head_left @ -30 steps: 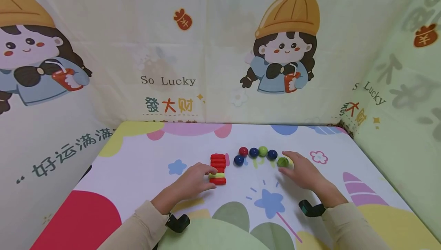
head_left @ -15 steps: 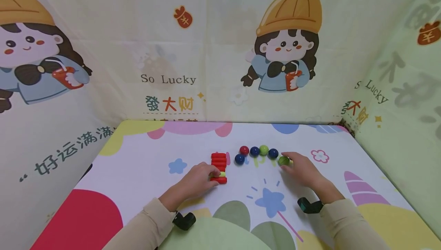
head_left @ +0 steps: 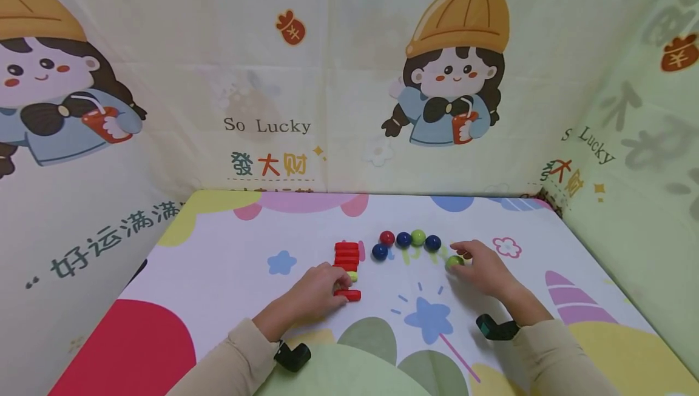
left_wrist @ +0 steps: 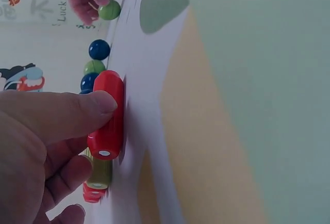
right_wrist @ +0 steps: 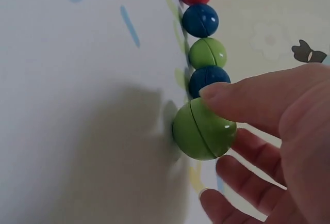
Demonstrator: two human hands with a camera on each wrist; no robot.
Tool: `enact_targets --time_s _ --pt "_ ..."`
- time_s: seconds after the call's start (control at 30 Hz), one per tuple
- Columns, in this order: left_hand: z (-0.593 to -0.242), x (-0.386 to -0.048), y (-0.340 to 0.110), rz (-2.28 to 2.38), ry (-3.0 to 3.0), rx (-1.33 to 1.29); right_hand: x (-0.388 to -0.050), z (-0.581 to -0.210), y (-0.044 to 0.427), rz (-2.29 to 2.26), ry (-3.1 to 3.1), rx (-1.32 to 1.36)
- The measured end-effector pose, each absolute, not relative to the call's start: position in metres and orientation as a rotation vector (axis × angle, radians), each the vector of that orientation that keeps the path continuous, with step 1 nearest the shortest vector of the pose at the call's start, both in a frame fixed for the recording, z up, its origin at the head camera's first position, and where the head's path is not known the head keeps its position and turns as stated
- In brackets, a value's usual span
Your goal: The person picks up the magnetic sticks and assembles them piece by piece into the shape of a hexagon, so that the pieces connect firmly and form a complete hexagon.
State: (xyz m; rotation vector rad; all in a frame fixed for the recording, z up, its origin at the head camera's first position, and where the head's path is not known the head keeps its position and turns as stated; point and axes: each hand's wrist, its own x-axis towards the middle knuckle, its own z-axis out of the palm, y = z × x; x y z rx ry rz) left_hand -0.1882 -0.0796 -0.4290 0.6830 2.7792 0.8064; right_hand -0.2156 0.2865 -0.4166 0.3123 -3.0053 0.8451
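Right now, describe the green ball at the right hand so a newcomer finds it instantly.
On the printed table, find the curved row of balls right of the red sticks. Go to its right end, at the person's right hand. That green ball has the thumb on it and sits apart; the other green ball lies between dark blue balls.

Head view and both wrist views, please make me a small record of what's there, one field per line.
Left grip: thumb pressing the near red rod, other fingers partly hidden
Right grip: thumb on the lone green ball; whether the fingers touch too, cannot tell
Rod row: red rods, then a green rod; the near red rod lies apart
Ball arc, left to right: blue ball, red ball, second blue ball, middle green ball, third blue ball
Surface: printed tabletop
Backdrop: cartoon-print cloth
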Motion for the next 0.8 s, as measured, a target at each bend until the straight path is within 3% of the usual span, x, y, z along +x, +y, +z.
enact_targets --time_s 0.3,0.8 --pt "-0.435 -0.184 -0.075 0.744 2.827 0.837 -0.212 -0.427 0.293 0.819 -3.042 0.281" --pt "-0.421 -0.19 -0.042 0.848 2.777 0.835 -0.181 -0.423 0.294 0.974 -3.026 0.327"
